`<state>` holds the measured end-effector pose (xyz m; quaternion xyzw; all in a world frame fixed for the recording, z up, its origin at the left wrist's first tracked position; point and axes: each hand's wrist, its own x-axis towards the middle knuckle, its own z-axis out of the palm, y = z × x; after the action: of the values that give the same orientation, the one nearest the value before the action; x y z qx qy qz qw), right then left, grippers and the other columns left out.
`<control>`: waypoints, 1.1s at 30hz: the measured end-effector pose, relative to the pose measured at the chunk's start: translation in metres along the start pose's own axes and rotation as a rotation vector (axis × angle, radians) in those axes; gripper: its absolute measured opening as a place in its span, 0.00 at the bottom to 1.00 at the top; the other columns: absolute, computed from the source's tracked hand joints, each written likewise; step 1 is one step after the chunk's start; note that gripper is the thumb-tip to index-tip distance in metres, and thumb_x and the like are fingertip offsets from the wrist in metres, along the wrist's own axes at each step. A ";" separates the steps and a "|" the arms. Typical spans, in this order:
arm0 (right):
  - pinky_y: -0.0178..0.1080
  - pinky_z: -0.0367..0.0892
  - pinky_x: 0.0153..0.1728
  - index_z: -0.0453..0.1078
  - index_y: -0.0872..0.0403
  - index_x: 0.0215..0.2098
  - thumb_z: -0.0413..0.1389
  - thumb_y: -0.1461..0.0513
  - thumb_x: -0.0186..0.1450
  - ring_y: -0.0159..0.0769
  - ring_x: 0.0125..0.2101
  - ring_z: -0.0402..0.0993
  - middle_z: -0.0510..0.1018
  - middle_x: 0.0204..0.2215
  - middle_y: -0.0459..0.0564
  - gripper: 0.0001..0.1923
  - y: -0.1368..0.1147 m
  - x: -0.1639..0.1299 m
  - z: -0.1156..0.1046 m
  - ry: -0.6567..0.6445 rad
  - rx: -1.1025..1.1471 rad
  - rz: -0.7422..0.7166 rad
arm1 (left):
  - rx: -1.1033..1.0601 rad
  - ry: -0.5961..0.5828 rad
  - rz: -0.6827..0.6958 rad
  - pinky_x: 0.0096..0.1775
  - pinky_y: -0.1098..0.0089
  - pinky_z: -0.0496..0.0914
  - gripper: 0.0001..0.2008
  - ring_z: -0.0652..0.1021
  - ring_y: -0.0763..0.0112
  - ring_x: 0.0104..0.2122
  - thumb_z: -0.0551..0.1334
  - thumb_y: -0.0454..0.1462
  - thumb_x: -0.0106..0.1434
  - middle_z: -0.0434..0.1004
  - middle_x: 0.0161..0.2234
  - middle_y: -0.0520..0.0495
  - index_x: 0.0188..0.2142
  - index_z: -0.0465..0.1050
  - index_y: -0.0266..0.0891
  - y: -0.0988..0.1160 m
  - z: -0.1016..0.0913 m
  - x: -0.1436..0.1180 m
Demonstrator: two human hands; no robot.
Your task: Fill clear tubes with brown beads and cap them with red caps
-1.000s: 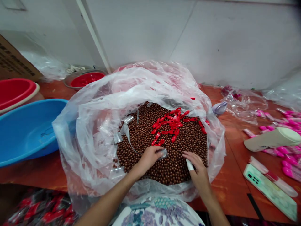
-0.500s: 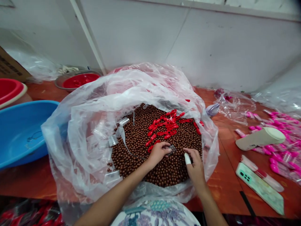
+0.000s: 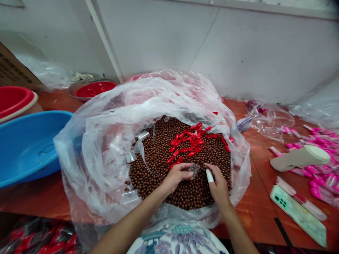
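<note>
A large clear plastic bag [image 3: 106,141] lies open on the table, filled with small brown balls [image 3: 159,158]. Several red plastic scoops [image 3: 192,141] lie on top of the balls at the far side. My left hand [image 3: 176,175] rests on the balls and pinches a small clear plastic tube [image 3: 194,170] by its end. My right hand [image 3: 218,183] lies on the balls just right of the tube, its fingers curled, with a white cover on the thumb [image 3: 209,175]. Empty clear tubes [image 3: 131,156] lie at the bag's left inner side.
A blue basin [image 3: 23,148] and a red basin [image 3: 14,100] stand at the left, a red bowl [image 3: 92,89] behind. At the right lie a phone [image 3: 298,215], a cream hand tool [image 3: 299,158] and several pink-capped tubes [image 3: 320,176].
Both hands have moved slightly away from me over the balls. My left hand has drawn the clear tube closer to my right hand. The view shifted a little.
</note>
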<state>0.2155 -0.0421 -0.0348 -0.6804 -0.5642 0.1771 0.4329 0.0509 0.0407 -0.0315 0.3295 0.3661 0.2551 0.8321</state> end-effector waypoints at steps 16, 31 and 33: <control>0.47 0.60 0.50 0.65 0.48 0.50 0.43 0.70 0.58 0.39 0.47 0.64 0.70 0.45 0.51 0.24 -0.007 0.042 0.008 -0.057 -0.163 -0.174 | -0.013 -0.094 0.194 0.44 0.64 0.67 0.22 0.74 0.68 0.38 0.68 0.31 0.46 0.75 0.40 0.44 0.43 0.72 0.36 0.034 0.001 -0.023; 0.47 0.60 0.48 0.66 0.50 0.51 0.46 0.75 0.52 0.44 0.47 0.62 0.71 0.47 0.51 0.30 0.000 0.080 0.018 -0.187 -0.396 -0.340 | -0.023 0.000 0.175 0.41 0.66 0.69 0.22 0.73 0.69 0.37 0.68 0.34 0.48 0.74 0.41 0.43 0.45 0.72 0.36 0.026 -0.006 -0.040; 0.47 0.61 0.46 0.69 0.50 0.48 0.48 0.74 0.53 0.44 0.43 0.64 0.74 0.41 0.52 0.27 0.002 0.080 0.018 -0.190 -0.391 -0.325 | -0.044 0.019 0.165 0.41 0.66 0.69 0.23 0.74 0.69 0.36 0.68 0.34 0.47 0.75 0.41 0.43 0.45 0.72 0.35 0.025 -0.006 -0.042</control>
<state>0.2275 0.0390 -0.0263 -0.6318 -0.7276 0.0562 0.2612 0.0168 0.0316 0.0026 0.3377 0.3398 0.3338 0.8118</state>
